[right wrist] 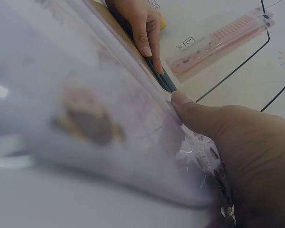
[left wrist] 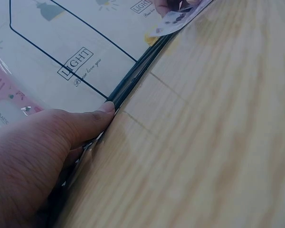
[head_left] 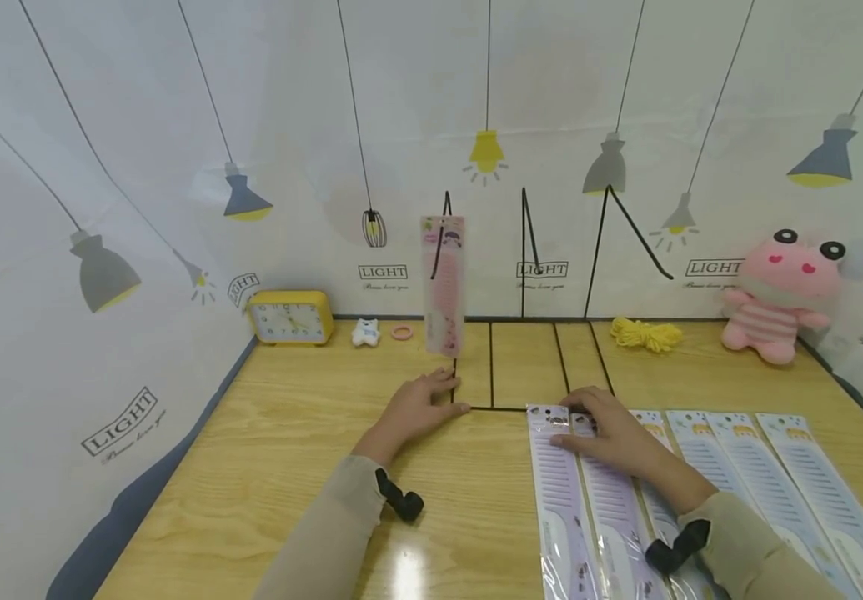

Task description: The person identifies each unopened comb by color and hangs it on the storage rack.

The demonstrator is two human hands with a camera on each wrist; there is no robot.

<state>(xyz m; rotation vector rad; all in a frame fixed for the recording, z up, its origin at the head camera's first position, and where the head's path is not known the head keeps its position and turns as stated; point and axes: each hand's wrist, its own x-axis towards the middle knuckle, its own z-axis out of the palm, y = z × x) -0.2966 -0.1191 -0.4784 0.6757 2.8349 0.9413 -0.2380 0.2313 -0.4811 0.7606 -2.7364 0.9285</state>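
From the person's seat, the left hand [head_left: 419,408] lies at twelve o'clock, fingers relaxed, gripping nothing; it touches the base of the black wire rack [head_left: 491,362], seemingly to steady it; the right hand [head_left: 611,433], between one and two, pinches the top end of a purple comb packet [head_left: 557,500], probably to control its limp film; a pink comb packet [head_left: 444,300] hangs at twelve; blue comb packets [head_left: 806,475] lie towards three, crowding the right arm; the rack's base reaches the table's [head_left: 251,467] back edge; towards ten, the left arm has room.
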